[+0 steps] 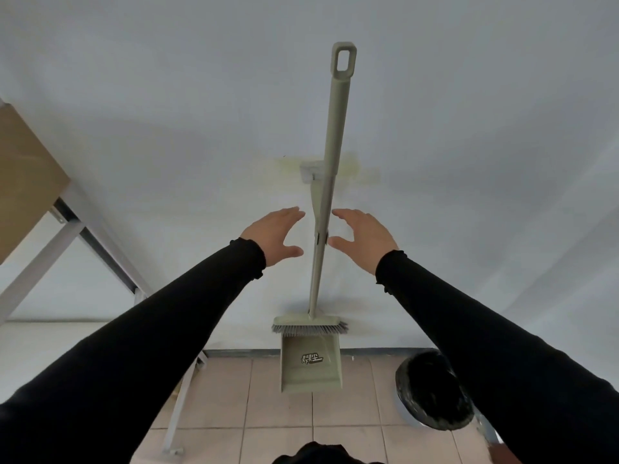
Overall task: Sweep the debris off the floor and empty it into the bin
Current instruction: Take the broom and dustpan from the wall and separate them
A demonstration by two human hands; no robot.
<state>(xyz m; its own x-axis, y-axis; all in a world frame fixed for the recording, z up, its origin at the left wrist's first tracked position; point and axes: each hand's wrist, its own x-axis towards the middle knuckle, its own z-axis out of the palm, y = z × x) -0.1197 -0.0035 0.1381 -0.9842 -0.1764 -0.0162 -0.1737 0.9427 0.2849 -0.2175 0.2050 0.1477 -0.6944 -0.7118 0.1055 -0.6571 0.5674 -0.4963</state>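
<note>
A pale green broom (330, 169) stands upright against the white wall, its grey bristles low near the floor. A matching green dustpan (310, 361) hangs clipped under the broom head, its own handle running up behind the broom's pole. My left hand (274, 234) is open just left of the pole, fingers spread, not touching it. My right hand (363, 237) is open just right of the pole, thumb close to it. A bin (432, 393) lined with a black bag sits on the tiled floor at lower right. No debris shows on the floor here.
A table with a wooden top (23, 175) and white metal legs (182, 400) stands at the left, close to the wall. A small white wall bracket (308, 170) sits behind the pole. Beige floor tiles (227, 396) lie between the table leg and the bin.
</note>
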